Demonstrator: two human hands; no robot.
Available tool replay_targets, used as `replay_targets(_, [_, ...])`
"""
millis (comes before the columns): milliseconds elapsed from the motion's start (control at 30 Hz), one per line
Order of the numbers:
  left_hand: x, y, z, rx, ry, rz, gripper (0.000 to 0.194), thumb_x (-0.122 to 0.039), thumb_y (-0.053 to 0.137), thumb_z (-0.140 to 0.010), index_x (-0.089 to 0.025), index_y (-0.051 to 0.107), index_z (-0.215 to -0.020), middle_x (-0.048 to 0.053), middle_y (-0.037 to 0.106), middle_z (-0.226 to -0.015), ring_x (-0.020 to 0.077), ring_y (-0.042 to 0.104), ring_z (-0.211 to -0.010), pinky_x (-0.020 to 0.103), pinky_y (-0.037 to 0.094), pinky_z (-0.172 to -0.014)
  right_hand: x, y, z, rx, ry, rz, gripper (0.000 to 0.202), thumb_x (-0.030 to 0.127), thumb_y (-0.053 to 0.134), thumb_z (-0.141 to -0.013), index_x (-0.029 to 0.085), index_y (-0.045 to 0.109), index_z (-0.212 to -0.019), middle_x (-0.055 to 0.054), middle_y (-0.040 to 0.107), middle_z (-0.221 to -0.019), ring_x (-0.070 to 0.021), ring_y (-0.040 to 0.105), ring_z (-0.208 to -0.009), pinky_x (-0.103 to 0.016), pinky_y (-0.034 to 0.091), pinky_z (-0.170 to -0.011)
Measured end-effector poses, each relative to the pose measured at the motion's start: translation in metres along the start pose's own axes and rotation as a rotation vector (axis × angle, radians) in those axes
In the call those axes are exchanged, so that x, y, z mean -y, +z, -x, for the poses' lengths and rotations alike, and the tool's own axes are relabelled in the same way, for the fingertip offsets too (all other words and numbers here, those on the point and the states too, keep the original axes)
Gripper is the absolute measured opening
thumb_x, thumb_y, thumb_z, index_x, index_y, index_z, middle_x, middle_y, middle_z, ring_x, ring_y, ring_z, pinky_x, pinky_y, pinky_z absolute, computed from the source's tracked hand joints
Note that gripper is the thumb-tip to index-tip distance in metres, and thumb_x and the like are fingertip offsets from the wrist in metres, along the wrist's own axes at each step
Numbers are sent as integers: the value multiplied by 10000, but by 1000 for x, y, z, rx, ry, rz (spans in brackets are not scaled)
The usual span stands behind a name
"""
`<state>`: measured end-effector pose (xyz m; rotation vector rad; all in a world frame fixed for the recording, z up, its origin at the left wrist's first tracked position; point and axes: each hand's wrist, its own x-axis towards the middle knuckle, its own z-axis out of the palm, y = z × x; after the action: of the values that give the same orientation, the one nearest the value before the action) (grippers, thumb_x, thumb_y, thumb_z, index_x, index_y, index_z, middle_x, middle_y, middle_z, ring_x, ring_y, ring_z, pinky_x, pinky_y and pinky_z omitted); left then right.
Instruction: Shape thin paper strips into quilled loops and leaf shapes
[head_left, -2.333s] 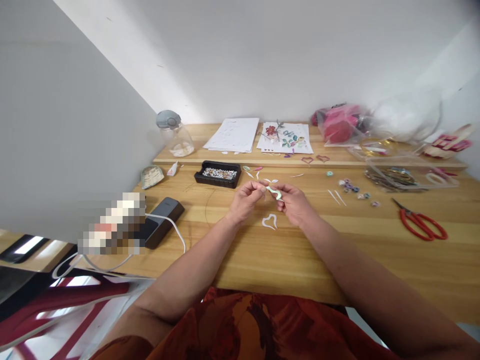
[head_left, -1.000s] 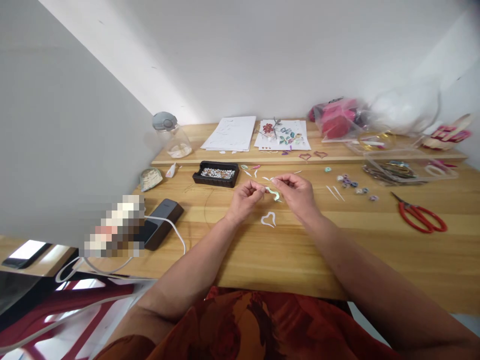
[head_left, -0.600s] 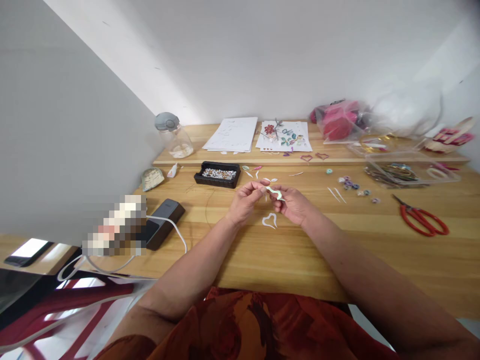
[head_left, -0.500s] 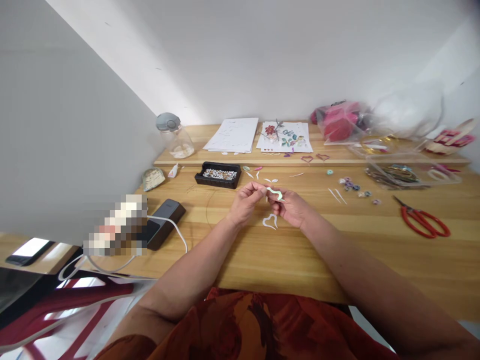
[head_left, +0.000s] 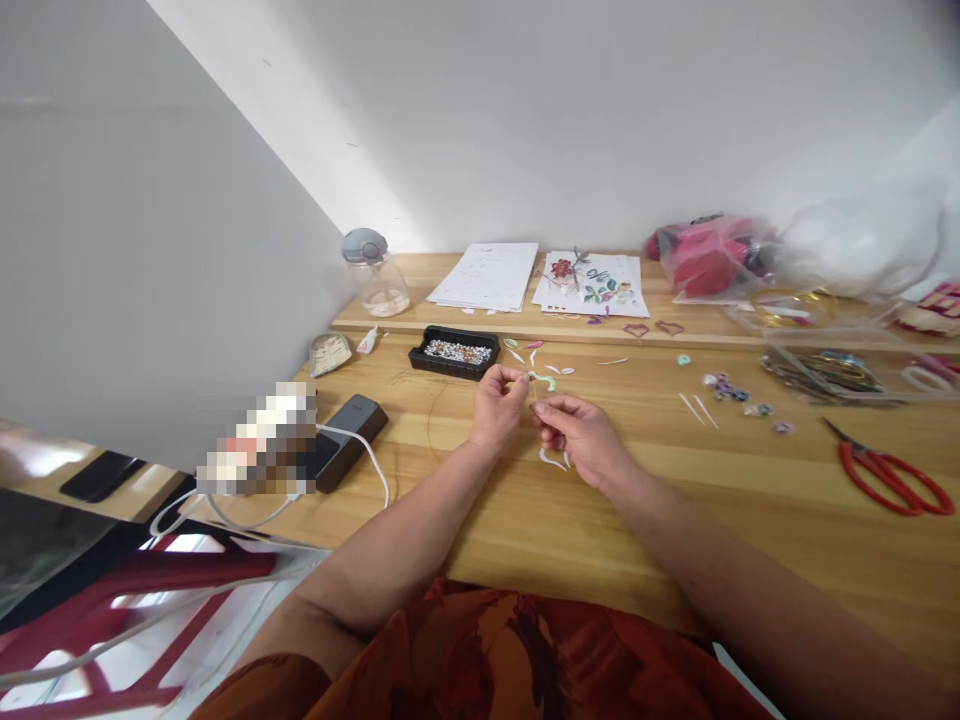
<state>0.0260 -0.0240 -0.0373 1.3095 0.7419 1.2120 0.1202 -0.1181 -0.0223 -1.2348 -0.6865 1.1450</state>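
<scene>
My left hand is closed in a pinch on one end of a pale green curved strip, which sticks out to the right past the fingertips. Just below and to the right, my right hand has thumb and forefinger pressed together on what looks like a fine thread running up to the left fingers; it is faint. A white heart-shaped outline lies on the table, partly hidden under my right hand. Small white leaf-shaped pieces lie beyond my hands.
Behind my left hand stands a black tray of beads. Red-handled scissors, white strips and small spools lie right. Papers are on the raised ledge. A dark power bank with a white cable sits left.
My right hand has come away from the green strip and moved down, now partly over the white outline. My left hand keeps hold of the strip. The whole view has shifted left.
</scene>
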Motion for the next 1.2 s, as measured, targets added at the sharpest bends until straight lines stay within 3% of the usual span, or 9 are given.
replay_targets(200, [1, 1, 1, 123, 25, -54, 142, -270, 666, -783, -162, 580, -750, 37, 660, -826, 134, 605, -803, 285, 444, -790, 18, -8, -2, -203, -467, 397, 148, 309, 727, -718, 180, 656, -701, 24, 563, -612, -92, 457, -551, -231, 379, -526])
replay_targets(400, [-2, 2, 4, 286, -23, 53, 231, -336, 735, -748, -162, 586, -725, 26, 656, -782, 122, 584, -748, 284, 442, -780, 28, -26, -12, -291, -566, 467, 130, 307, 719, -742, 181, 689, -740, 18, 581, -606, -96, 460, -547, -231, 376, -525])
replay_targets(600, [-10, 2, 8, 370, -108, 147, 276, -390, 762, -737, -161, 608, -732, 23, 657, -792, 120, 569, -755, 272, 428, -752, 21, -32, -23, -245, -477, 311, 189, 351, 767, -688, 187, 682, -727, 25, 579, -594, -90, 456, -534, -228, 368, -505])
replay_targets(767, [-8, 1, 8, 377, -156, 232, 245, -369, 758, -754, -168, 617, -743, -3, 624, -740, 101, 538, -696, 268, 416, -732, 18, -27, -24, -193, -235, 70, 291, 394, 822, -586, 190, 663, -719, 41, 568, -587, -72, 419, -486, -219, 310, -436])
replay_targets(967, [-9, 1, 7, 371, -125, 319, 205, -324, 763, -756, -188, 619, -704, 37, 681, -985, 173, 601, -983, 337, 424, -908, 12, -25, -21, -90, -20, -48, 314, 357, 847, -526, 190, 654, -708, 61, 551, -594, -46, 398, -442, -205, 304, -408])
replay_targets(1100, [-11, 2, 7, 358, -149, 326, 202, -345, 756, -761, -198, 628, -710, 24, 672, -838, 144, 591, -787, 329, 445, -814, 8, -22, -18, 37, 96, -131, 332, 350, 865, -539, 182, 625, -693, 59, 548, -572, -55, 441, -442, -205, 356, -423])
replay_targets(1200, [-11, 2, 5, 259, -131, 302, 228, -365, 773, -735, -200, 621, -693, -2, 623, -737, 116, 542, -691, 300, 440, -755, 6, -17, -14, 60, 114, -153, 336, 339, 871, -551, 178, 652, -748, 37, 593, -616, -64, 479, -472, -211, 408, -451])
